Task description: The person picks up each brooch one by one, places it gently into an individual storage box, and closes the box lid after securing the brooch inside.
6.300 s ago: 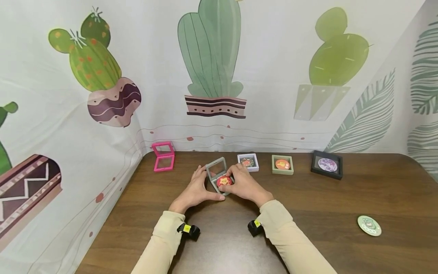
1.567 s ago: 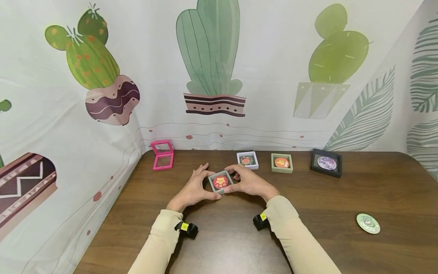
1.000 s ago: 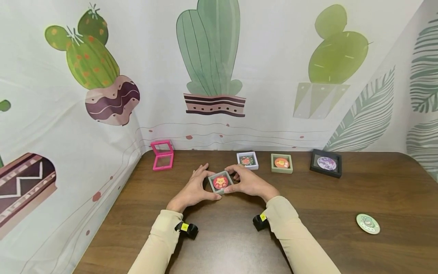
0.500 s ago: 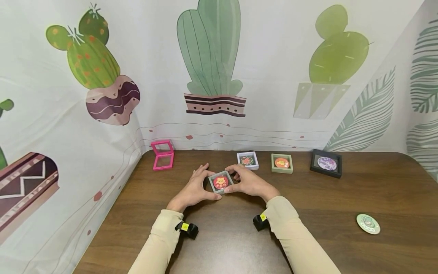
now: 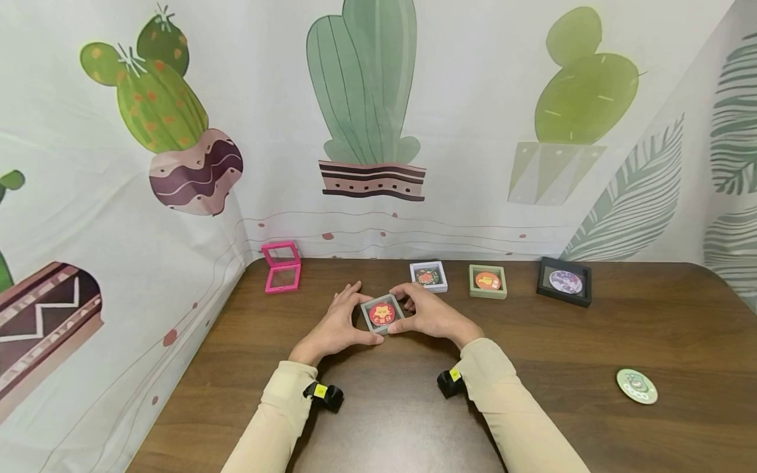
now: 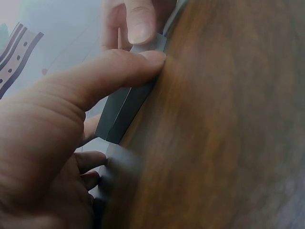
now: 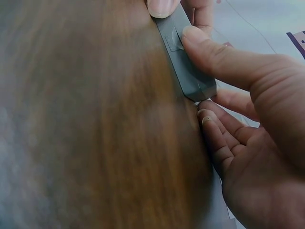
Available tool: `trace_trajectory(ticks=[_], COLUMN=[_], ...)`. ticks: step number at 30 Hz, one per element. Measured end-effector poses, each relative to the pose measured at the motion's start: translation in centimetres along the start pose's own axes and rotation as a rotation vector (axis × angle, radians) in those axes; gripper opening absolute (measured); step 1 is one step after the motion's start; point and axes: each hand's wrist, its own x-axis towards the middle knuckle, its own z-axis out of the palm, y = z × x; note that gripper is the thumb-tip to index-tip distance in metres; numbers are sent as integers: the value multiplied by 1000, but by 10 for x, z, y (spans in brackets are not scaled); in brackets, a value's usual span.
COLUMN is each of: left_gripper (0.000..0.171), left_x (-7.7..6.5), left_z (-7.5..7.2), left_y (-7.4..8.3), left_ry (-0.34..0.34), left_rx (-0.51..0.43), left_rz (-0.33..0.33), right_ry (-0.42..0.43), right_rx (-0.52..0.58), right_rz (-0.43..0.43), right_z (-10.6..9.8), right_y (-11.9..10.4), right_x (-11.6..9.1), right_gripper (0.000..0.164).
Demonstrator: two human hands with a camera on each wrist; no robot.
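Observation:
A small square grey display case (image 5: 376, 299) lies on the brown table between both hands. Through its clear window shows a round red badge (image 5: 382, 314) with a yellow star figure. The lid is down. My left hand (image 5: 337, 322) grips the left side, its thumb along the near edge and fingers at the far left. My right hand (image 5: 434, 318) holds the right side between thumb and index finger. In the left wrist view, the thumb presses on the case's dark side wall (image 6: 119, 112). The right wrist view has the right thumb on the case's side (image 7: 188, 71), close over the tabletop.
Along the table's back stand a pink case (image 5: 283, 278) with its lid raised, a white case (image 5: 439, 287), a green case (image 5: 488, 295) and a black case (image 5: 582, 297), the last three with round badges. A loose green badge (image 5: 636, 386) lies at right. A cactus-print cloth (image 5: 461, 223) hangs behind.
Several seconds ago the grey case had its lid raised and my right hand was at the red badge; the lid has since come down. Over the last second both hands stay in place.

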Motion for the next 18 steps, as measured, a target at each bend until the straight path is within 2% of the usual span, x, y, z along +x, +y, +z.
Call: trace_trajectory(ticks=[9,18], left_gripper=[74,75], left_x=[-1,0], left_z=[0,0], left_y=[0,-1], left_ry=[2,0], left_rx=[-8,-6], left_rz=[0,-6], right_ry=[-16,6], right_rx=[25,-11], right_rz=[-18,1], right_z=[2,5], right_y=[0,-2], right_x=[1,1], right_gripper=[81,74])
